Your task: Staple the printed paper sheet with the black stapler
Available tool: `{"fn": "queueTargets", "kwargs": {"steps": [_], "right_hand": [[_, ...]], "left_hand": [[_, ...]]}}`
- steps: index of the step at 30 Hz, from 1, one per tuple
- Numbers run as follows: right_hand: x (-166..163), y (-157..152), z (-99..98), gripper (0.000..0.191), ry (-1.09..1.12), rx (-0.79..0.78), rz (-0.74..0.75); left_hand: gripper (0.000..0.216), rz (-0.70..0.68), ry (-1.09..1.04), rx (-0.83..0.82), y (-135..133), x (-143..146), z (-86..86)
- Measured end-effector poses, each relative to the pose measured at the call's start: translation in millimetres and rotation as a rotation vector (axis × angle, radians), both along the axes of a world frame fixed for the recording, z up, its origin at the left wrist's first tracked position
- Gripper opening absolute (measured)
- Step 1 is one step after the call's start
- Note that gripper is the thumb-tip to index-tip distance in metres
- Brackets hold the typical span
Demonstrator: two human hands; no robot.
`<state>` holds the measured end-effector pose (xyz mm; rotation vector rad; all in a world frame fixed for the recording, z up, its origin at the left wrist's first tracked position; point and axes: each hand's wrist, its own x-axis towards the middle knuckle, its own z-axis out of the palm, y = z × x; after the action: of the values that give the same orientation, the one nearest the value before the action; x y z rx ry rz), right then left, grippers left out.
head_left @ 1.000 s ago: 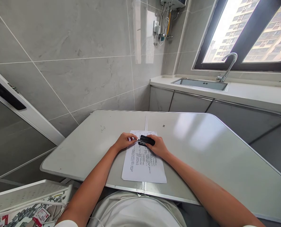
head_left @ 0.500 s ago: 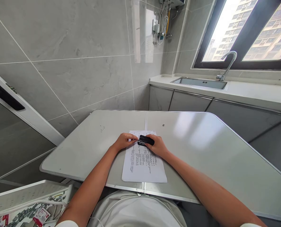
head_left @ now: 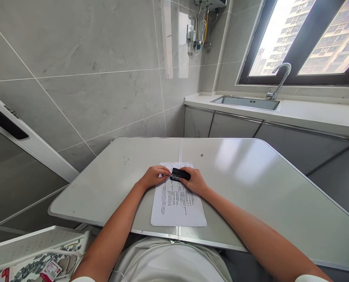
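My right hand (head_left: 194,179) is wrapped round a black stapler (head_left: 180,174) above the upper part of a printed sheet of paper (head_left: 178,213). The stapler's front end points left, and a slim metal part shows between its top and its base. At that front end, my left hand (head_left: 156,176) pinches with thumb and forefinger. Whatever lies between those fingertips is too small to make out. The paper lies flat, its top partly covered by both hands and the stapler.
Several loose staples (head_left: 126,160) lie on the white folding table (head_left: 239,199) at the left. A small staple piece (head_left: 201,155) rests behind the paper. Beside the table's near left corner stands a white basket (head_left: 30,244) with boxes in it. A sink (head_left: 247,102) is set into the counter behind.
The whole view has shifted very slightly. Both hands and the stapler keep the same pose over the paper.
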<state>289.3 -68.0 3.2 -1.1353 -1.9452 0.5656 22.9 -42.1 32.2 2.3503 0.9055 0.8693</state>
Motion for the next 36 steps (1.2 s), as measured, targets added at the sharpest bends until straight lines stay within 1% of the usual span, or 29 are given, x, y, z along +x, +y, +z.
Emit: {"fn": "queueTargets", "kwargs": {"steps": [11, 14, 20, 29, 36], "right_hand": [[-0.1, -0.9, 1.7, 0.033, -0.002, -0.001, -0.006], [-0.4, -0.9, 1.9, 0.033, -0.001, -0.001, -0.002], [-0.2, -1.2, 3.0, 0.032, 0.014, -0.012, 0.011], [0.2, -1.9, 2.7, 0.032, 0.010, -0.013, 0.011], [0.5, -2.7, 3.4, 0.031, 0.009, 0.000, 0.003]], "left_hand": [[0.018, -0.035, 0.027, 0.005, -6.0, 4.9, 2.8], [0.019, -0.028, 0.043, -0.008, -6.2, 6.1, 1.8], [0.019, 0.022, -0.012, 0.016, -1.9, 2.1, 2.4], [0.019, -0.014, -0.008, -0.056, -2.4, 4.8, 2.9], [0.020, -0.021, -0.023, 0.004, -0.7, 4.1, 1.0]]}}
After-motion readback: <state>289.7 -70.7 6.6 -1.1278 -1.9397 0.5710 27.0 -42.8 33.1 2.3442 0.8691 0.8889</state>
